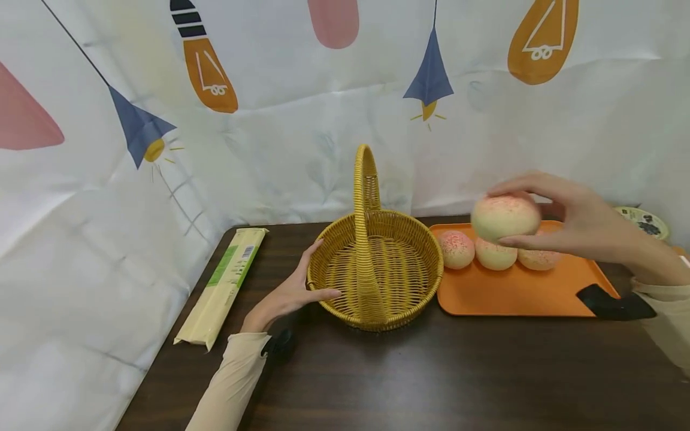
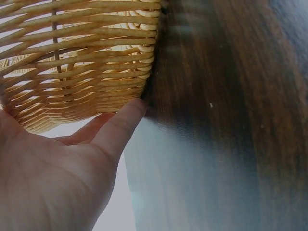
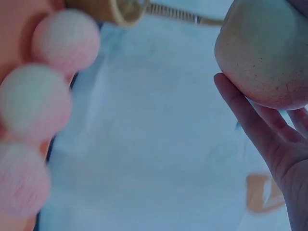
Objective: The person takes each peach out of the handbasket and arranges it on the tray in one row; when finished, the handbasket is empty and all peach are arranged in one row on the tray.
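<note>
My right hand (image 1: 579, 218) holds a peach (image 1: 505, 216), pale with a pink blush, in the air above an orange tray (image 1: 512, 296). Fingers lie over its top and the thumb under it; the right wrist view shows this peach (image 3: 267, 53) large at upper right. Three more peaches (image 1: 457, 249) stand in a row along the tray's back. Left of the tray is a round yellow wicker basket (image 1: 399, 269) with a tall arched handle, nothing inside it. Against the basket's left side rests my left hand (image 1: 288, 294), thumb and fingers spread along the woven wall (image 2: 91, 62).
A long pale-yellow and green packet (image 1: 222, 287) lies at the table's left edge. Behind the tray on the right is a round, light-green-edged item (image 1: 644, 222). A printed white cloth (image 1: 302, 143) hangs behind the dark wooden table (image 1: 404, 377).
</note>
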A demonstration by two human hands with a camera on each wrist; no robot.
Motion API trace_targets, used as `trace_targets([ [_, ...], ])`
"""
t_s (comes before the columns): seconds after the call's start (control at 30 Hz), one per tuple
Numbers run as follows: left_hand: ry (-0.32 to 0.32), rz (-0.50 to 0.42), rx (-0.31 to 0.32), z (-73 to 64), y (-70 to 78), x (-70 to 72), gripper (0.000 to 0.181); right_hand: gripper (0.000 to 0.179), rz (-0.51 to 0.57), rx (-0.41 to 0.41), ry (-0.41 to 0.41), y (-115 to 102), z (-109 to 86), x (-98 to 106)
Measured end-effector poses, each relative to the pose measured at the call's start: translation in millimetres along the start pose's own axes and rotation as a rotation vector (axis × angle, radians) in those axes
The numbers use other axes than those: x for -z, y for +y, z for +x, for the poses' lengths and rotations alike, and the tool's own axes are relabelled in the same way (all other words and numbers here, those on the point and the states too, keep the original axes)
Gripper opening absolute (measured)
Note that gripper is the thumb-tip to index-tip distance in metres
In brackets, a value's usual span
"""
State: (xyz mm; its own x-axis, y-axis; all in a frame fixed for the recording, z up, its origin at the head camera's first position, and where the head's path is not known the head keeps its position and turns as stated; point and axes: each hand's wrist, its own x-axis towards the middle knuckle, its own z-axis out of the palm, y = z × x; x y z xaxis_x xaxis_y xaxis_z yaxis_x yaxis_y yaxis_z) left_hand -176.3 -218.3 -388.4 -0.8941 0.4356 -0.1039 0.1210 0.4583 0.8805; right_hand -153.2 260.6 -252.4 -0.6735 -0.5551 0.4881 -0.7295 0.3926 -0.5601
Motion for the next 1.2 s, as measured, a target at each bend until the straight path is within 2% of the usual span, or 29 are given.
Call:
trace_targets([
  [0.17, -0.004, -0.007, 0.004, 2.5, 0.4, -2.3, 0.118, 0.077, 0.006, -0.257, 0.215, 33.6, -51.4, 30.8],
  [0.23, 0.001, -0.014, -0.002, 2.5, 0.0, -1.2, 0.118, 0.073, -0.030, -0.345, 0.298, 48.6, -67.3, 36.4],
  [0.37, 0.009, -0.023, -0.011, 1.5, -1.0, 1.4, 0.117, 0.064, -0.122, -0.506, 0.415, 73.4, -90.0, 41.3],
  [0.5, 0.011, -0.022, -0.009, 0.9, -2.2, 2.1, 0.117, 0.053, -0.221, -0.671, 0.441, 94.0, -103.7, 41.5],
  [0.57, 0.008, -0.020, -0.004, 0.9, -2.8, 1.9, 0.118, 0.051, -0.277, -0.752, 0.396, 102.7, -108.2, 39.9],
  [0.63, 0.005, -0.021, 0.000, 1.4, -3.0, 1.5, 0.117, 0.060, -0.329, -0.800, 0.336, 110.9, -112.1, 37.1],
  [0.7, 0.002, -0.019, -0.001, 2.2, -2.9, 0.8, 0.117, 0.067, -0.366, -0.801, 0.280, 118.0, -115.6, 33.3],
  [0.77, 0.000, -0.025, -0.005, 3.5, -2.5, -0.1, 0.116, 0.065, -0.392, -0.784, 0.244, 124.7, -119.4, 28.6],
  [0.87, -0.001, -0.025, -0.018, 5.1, -1.5, -1.3, 0.117, 0.059, -0.389, -0.754, 0.219, 132.5, -125.4, 20.8],
  [0.97, 0.001, -0.024, -0.028, 5.9, -0.5, -2.0, 0.118, 0.056, -0.372, -0.759, 0.200, 137.1, -128.5, 13.6],
  [1.2, 0.007, -0.028, -0.024, 5.0, -1.6, -1.6, 0.117, 0.060, -0.388, -0.690, 0.106, 144.7, -122.9, 10.6],
])
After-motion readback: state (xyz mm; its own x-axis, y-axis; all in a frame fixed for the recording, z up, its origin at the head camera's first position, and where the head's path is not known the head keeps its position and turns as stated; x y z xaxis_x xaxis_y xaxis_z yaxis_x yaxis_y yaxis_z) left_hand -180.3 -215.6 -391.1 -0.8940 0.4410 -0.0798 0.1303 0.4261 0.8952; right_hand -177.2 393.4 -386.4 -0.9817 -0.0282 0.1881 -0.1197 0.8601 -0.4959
